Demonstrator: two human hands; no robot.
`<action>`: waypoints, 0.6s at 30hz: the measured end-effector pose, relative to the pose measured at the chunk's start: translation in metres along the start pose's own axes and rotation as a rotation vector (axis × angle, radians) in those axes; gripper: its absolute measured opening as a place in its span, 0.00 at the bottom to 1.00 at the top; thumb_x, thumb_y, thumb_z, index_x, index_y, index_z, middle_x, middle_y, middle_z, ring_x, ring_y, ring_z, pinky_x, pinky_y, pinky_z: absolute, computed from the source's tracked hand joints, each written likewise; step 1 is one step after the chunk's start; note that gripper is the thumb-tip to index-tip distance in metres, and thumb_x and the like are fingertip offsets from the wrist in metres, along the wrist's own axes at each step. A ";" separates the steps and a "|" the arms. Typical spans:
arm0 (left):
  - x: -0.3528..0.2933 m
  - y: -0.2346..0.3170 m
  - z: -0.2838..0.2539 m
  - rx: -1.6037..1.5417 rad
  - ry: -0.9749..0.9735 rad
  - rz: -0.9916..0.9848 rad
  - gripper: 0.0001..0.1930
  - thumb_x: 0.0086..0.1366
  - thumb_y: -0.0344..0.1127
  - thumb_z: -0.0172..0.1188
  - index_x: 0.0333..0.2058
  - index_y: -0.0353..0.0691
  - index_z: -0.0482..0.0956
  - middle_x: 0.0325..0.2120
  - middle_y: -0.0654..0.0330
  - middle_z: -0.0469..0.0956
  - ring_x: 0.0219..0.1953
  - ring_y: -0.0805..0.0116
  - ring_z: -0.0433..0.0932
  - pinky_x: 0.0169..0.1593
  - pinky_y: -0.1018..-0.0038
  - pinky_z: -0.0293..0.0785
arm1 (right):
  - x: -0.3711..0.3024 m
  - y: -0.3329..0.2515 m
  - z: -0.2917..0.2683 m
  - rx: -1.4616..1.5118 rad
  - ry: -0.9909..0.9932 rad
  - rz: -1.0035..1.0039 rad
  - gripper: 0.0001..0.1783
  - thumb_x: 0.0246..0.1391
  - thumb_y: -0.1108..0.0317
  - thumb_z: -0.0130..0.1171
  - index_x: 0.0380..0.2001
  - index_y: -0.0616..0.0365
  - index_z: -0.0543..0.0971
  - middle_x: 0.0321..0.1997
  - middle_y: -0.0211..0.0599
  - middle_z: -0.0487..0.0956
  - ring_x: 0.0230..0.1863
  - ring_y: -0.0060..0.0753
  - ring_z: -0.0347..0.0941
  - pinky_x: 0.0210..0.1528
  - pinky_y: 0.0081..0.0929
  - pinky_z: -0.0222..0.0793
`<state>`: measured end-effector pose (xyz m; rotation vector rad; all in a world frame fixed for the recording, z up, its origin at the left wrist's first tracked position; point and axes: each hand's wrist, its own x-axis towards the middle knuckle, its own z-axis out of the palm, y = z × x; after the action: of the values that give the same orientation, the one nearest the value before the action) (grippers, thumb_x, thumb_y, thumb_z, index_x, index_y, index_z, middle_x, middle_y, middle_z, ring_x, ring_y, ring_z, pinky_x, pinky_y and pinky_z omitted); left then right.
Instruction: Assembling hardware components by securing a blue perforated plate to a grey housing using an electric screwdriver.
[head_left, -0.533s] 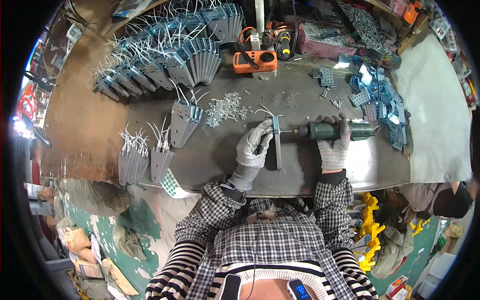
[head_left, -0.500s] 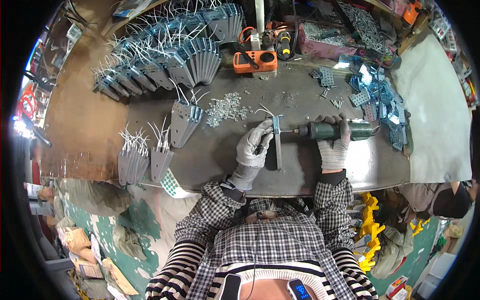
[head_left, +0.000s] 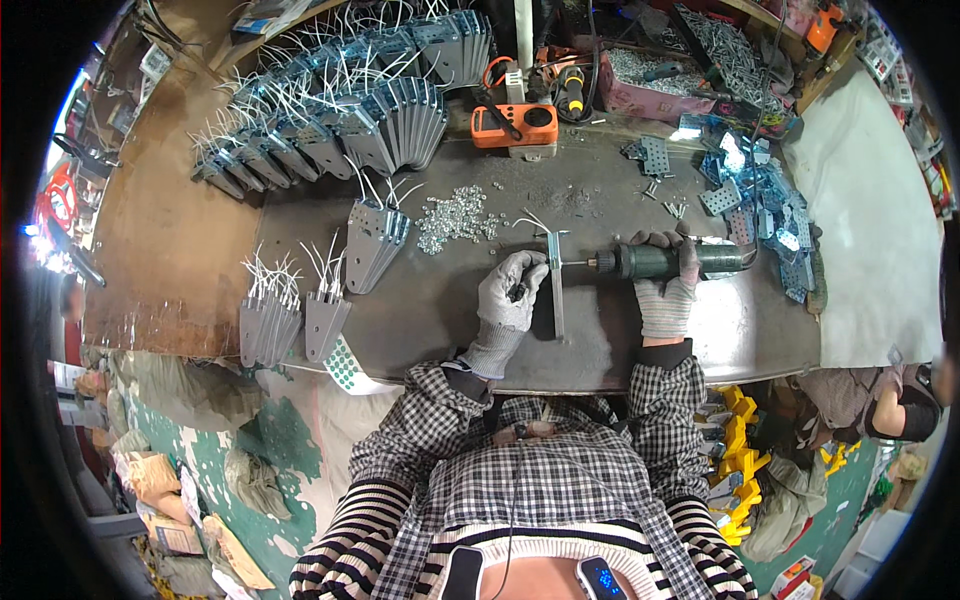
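My left hand [head_left: 508,292], in a grey-white glove, is closed with its fingertips against the upper left side of a grey metal bracket [head_left: 558,305]. This bracket stands on edge on the bench, with thin white wires at its top end; whatever else may lie between the fingertips is hidden. My right hand [head_left: 667,295], also gloved, is wrapped round a dark green electric screwdriver [head_left: 640,262] held level. Its bit points left and reaches the bracket's upper part. Beyond my left hand lies a heap of small shiny nuts [head_left: 455,220].
Wired brackets [head_left: 375,245] stand in groups on the left, with long rows [head_left: 330,135] behind. An orange device [head_left: 514,125] sits at the back. A box of screws [head_left: 650,85] and blue perforated plates [head_left: 770,210] lie to the right. Another person's arm [head_left: 888,400] shows at far right.
My left hand's fingertips have shifted slightly on the bracket. The screwdriver and my right hand stay almost where they were, and the whole view has moved a little.
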<state>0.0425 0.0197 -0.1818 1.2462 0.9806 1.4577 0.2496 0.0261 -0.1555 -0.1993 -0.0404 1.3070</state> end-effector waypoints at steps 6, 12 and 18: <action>0.000 0.003 0.000 -0.377 0.017 -0.214 0.09 0.67 0.24 0.52 0.43 0.27 0.75 0.32 0.66 0.75 0.27 0.85 0.67 0.29 0.90 0.62 | 0.001 0.000 0.001 0.014 0.017 -0.004 0.22 0.51 0.74 0.65 0.49 0.54 0.71 0.33 0.28 0.72 0.38 0.29 0.69 0.60 0.47 0.65; 0.002 -0.003 -0.002 -0.352 -0.021 -0.089 0.08 0.65 0.20 0.52 0.42 0.30 0.77 0.31 0.66 0.75 0.28 0.86 0.68 0.29 0.90 0.62 | 0.000 0.001 0.000 0.051 0.045 -0.004 0.20 0.51 0.74 0.65 0.47 0.54 0.72 0.33 0.29 0.72 0.38 0.30 0.70 0.60 0.49 0.65; 0.001 0.005 0.002 -0.306 -0.020 -0.077 0.10 0.62 0.16 0.54 0.43 0.28 0.76 0.33 0.66 0.75 0.30 0.86 0.69 0.34 0.89 0.67 | 0.003 -0.001 -0.008 0.062 0.020 -0.001 0.21 0.51 0.74 0.66 0.47 0.54 0.72 0.34 0.29 0.72 0.38 0.31 0.70 0.60 0.49 0.64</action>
<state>0.0440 0.0191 -0.1765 0.9883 0.7504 1.4682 0.2523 0.0275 -0.1636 -0.1593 0.0169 1.3031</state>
